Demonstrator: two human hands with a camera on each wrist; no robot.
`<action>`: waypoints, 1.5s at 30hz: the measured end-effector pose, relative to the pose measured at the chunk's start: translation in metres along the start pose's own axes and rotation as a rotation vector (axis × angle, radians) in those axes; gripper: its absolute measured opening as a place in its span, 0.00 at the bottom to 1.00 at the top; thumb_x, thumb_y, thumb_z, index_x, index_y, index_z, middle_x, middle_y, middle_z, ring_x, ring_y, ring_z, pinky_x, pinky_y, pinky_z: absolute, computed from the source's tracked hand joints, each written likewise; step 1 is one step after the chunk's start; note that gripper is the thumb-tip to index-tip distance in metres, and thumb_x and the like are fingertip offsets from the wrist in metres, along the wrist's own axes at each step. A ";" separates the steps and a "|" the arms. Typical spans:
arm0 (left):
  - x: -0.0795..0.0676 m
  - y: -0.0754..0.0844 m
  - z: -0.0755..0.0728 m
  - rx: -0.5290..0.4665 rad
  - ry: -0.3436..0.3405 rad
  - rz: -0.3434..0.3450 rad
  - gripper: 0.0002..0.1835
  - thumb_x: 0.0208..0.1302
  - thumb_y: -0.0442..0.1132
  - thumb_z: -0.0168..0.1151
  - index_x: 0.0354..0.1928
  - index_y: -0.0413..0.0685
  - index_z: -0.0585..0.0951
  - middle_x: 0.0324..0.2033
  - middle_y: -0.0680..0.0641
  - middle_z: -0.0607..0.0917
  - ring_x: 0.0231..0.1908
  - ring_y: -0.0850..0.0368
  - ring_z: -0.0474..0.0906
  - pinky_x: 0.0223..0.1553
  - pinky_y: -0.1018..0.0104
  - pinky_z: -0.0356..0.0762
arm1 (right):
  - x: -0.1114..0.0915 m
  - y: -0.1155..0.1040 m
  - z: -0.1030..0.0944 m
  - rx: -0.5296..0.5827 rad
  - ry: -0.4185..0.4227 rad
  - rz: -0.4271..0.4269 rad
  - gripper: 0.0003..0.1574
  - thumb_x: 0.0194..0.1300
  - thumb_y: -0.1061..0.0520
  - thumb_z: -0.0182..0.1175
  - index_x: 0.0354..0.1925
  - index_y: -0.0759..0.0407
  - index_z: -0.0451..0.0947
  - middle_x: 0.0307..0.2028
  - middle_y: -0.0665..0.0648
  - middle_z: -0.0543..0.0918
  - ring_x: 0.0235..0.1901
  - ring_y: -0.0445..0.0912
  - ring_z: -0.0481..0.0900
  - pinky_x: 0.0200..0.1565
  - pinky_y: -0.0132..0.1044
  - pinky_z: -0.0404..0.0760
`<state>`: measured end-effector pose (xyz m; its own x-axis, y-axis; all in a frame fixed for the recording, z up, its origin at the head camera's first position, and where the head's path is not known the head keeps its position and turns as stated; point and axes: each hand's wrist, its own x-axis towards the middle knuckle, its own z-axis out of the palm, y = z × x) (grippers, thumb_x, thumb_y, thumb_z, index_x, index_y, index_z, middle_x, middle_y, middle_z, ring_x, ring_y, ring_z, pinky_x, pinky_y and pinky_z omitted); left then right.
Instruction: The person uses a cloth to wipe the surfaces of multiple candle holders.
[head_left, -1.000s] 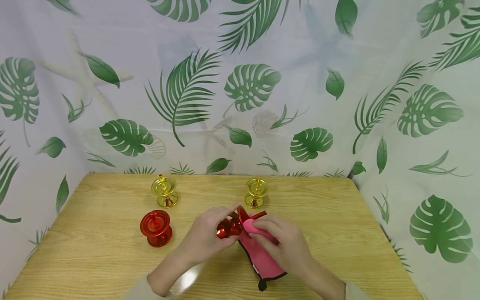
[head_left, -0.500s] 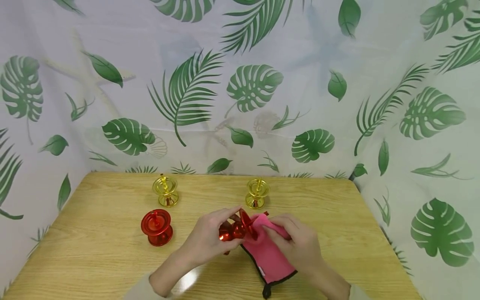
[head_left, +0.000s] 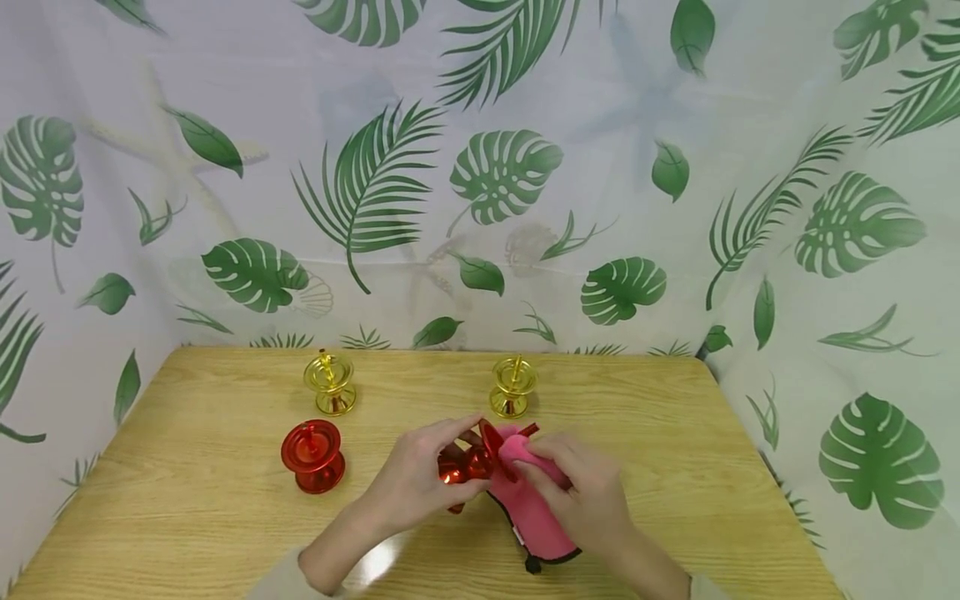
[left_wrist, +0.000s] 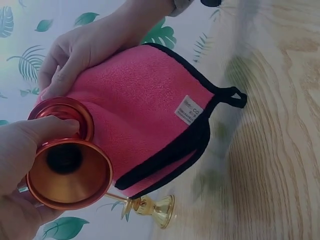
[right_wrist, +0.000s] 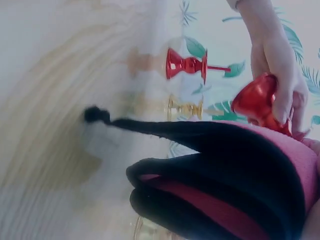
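Observation:
My left hand [head_left: 412,475] grips a shiny red candle holder [head_left: 478,461] by its stem, tipped on its side above the table, its spike pointing right. The left wrist view looks into the hollow base [left_wrist: 70,187], with the thumb across the stem. In my right hand [head_left: 588,492] a pink cloth [head_left: 536,521] with black edging is pinched and bunched against the dish and round the spike, whose tip pokes out past it. The cloth's white label [left_wrist: 189,110] and black hanging loop [left_wrist: 235,97] hang towards the table. The cloth covers part of the dish.
A second red candle holder [head_left: 313,454] stands upright to the left. Two gold candle holders, one at back left [head_left: 330,383] and one at back centre [head_left: 514,386], stand farther off on the wooden table [head_left: 187,467]. A leaf-printed sheet [head_left: 420,208] hangs behind.
The red candle holder has shifted slightly right and down with my left hand. My right hand drew the cloth rightwards along the spike, then moved back left a little.

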<state>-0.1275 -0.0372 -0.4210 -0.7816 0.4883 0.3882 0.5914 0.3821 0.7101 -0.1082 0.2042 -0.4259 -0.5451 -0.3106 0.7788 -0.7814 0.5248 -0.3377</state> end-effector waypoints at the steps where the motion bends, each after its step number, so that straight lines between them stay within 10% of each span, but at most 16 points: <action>1: 0.000 0.000 0.000 -0.002 0.000 0.003 0.36 0.57 0.33 0.79 0.68 0.35 0.78 0.49 0.43 0.91 0.38 0.57 0.90 0.42 0.73 0.87 | -0.001 -0.002 0.001 0.015 -0.020 0.015 0.18 0.74 0.45 0.63 0.42 0.58 0.87 0.36 0.54 0.91 0.34 0.45 0.90 0.44 0.23 0.86; 15: -0.002 -0.001 0.007 0.392 0.101 0.243 0.39 0.50 0.37 0.84 0.66 0.38 0.79 0.41 0.48 0.91 0.40 0.56 0.87 0.43 0.66 0.87 | 0.012 -0.020 0.004 -0.023 -0.107 0.141 0.15 0.54 0.66 0.78 0.40 0.55 0.88 0.34 0.50 0.91 0.30 0.36 0.86 0.34 0.21 0.82; 22: -0.002 0.000 0.003 0.118 0.041 0.062 0.37 0.54 0.32 0.81 0.68 0.37 0.79 0.50 0.43 0.91 0.41 0.55 0.88 0.43 0.71 0.87 | 0.014 -0.017 0.001 -0.015 -0.151 0.088 0.16 0.55 0.64 0.79 0.42 0.55 0.86 0.35 0.50 0.91 0.32 0.36 0.86 0.36 0.21 0.82; 28: -0.004 0.001 0.002 -0.107 0.000 -0.101 0.36 0.57 0.32 0.79 0.69 0.37 0.77 0.51 0.43 0.90 0.40 0.57 0.90 0.42 0.73 0.87 | 0.009 -0.005 -0.001 0.029 -0.121 -0.048 0.12 0.75 0.49 0.64 0.43 0.56 0.87 0.38 0.52 0.91 0.35 0.42 0.90 0.43 0.25 0.86; 45: 0.002 0.005 0.005 -0.503 0.168 -0.409 0.33 0.57 0.37 0.80 0.66 0.46 0.80 0.50 0.40 0.89 0.40 0.57 0.82 0.42 0.70 0.84 | -0.001 0.011 -0.004 0.004 0.173 -0.024 0.20 0.75 0.46 0.63 0.39 0.63 0.86 0.34 0.57 0.90 0.32 0.45 0.88 0.42 0.21 0.84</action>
<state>-0.1255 -0.0304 -0.4198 -0.9675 0.2376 0.0865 0.1078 0.0781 0.9911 -0.1152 0.2132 -0.4284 -0.4664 -0.1818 0.8657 -0.7947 0.5158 -0.3199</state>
